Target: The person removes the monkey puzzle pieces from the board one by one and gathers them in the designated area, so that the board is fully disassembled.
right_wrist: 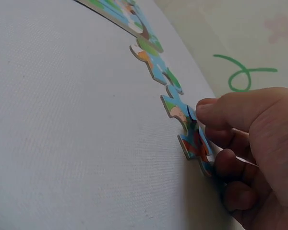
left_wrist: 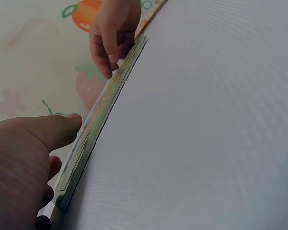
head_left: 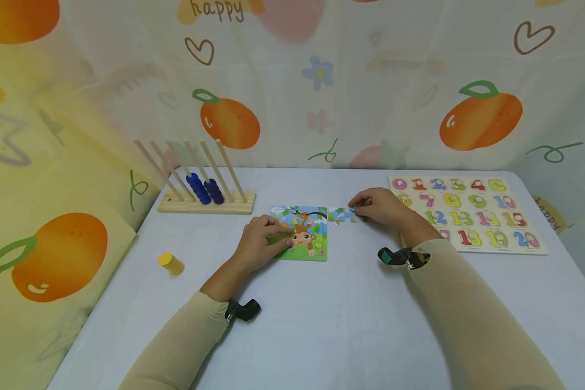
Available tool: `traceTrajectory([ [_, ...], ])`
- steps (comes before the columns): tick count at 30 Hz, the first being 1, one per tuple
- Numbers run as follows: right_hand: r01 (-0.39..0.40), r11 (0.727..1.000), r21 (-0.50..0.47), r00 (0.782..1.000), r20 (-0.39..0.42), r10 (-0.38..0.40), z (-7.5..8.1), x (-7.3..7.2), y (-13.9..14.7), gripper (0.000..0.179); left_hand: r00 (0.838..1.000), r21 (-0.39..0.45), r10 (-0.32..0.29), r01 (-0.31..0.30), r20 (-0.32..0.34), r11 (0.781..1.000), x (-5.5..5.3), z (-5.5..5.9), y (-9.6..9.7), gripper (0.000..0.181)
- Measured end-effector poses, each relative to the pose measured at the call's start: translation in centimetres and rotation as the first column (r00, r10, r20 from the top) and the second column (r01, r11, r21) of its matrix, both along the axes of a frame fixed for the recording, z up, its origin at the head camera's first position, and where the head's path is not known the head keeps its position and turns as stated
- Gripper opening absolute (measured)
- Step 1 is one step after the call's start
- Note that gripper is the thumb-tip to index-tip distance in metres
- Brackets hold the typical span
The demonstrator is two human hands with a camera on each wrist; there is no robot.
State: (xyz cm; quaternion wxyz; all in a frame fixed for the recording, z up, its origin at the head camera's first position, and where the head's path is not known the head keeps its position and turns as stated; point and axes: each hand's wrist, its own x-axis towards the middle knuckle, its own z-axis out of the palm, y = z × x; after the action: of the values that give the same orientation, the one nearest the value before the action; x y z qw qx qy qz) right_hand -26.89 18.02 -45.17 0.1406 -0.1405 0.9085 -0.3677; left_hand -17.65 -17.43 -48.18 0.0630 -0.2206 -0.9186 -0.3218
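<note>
A square monkey jigsaw puzzle lies on the white table in front of me. My left hand rests over its left side, with the thumb stretched out above the puzzle's surface in the left wrist view. Loose puzzle pieces lie in a row off the puzzle's upper right corner. At the outer end of that row, my right hand pinches a blue puzzle piece between thumb and curled fingers. That piece stays low over the table, right beside its neighbour.
A wooden peg stand with blue and dark beads stands at the back left. In front of it lies a yellow cylinder. A number puzzle board lies at the right, partly under my right forearm. A fruit-printed curtain hangs behind the table.
</note>
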Motion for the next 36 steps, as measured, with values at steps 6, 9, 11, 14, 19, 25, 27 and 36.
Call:
traceTrajectory([
  [6, -0.027, 0.999, -0.034, 1.000, -0.004, 0.027, 0.5, -0.1, 0.1, 0.023, 1.000, 0.010, -0.002, 0.002, -0.004, 1.000, 0.0, 0.2, 0.1, 0.025],
  [9, -0.030, 0.998, -0.047, 0.999, -0.015, 0.029, 0.7, -0.2, -0.1, 0.021, 1.000, 0.017, -0.011, 0.011, -0.014, 1.000, -0.1, 0.3, 0.4, 0.025],
  [11, -0.038, 0.997, -0.070, 0.999, -0.015, 0.038, 0.9, -0.2, -0.4, 0.021, 1.000, 0.009, -0.020, 0.020, -0.016, 1.000, -0.1, 0.3, 0.7, 0.025],
  [14, -0.056, 0.993, -0.102, 0.998, -0.008, 0.055, 1.2, -0.3, -1.0, 0.021, 0.999, -0.014, -0.039, 0.039, -0.020, 0.999, -0.3, 0.4, 1.2, 0.027],
  [19, -0.059, 0.991, -0.124, 0.998, 0.017, 0.061, 1.5, -0.4, -1.9, 0.021, 0.998, -0.023, -0.067, 0.067, -0.022, 0.998, -0.5, 0.5, 2.0, 0.027],
  [25, -0.103, 0.987, -0.121, 0.995, -0.003, 0.103, 1.8, -0.6, -3.1, 0.021, 0.998, -0.007, -0.068, 0.068, -0.010, 0.998, -0.6, 0.4, 2.4, 0.024],
  [27, -0.129, 0.984, -0.122, 0.992, -0.020, 0.128, 1.8, -0.7, -3.6, 0.021, 0.998, -0.009, -0.063, 0.063, -0.005, 0.998, -0.7, 0.3, 2.4, 0.024],
  [36, -0.187, 0.972, -0.140, 0.982, -0.010, 0.187, 1.7, -0.9, -5.4, 0.020, 0.999, -0.023, -0.051, 0.051, -0.005, 0.998, -0.8, -0.3, 2.3, 0.027],
])
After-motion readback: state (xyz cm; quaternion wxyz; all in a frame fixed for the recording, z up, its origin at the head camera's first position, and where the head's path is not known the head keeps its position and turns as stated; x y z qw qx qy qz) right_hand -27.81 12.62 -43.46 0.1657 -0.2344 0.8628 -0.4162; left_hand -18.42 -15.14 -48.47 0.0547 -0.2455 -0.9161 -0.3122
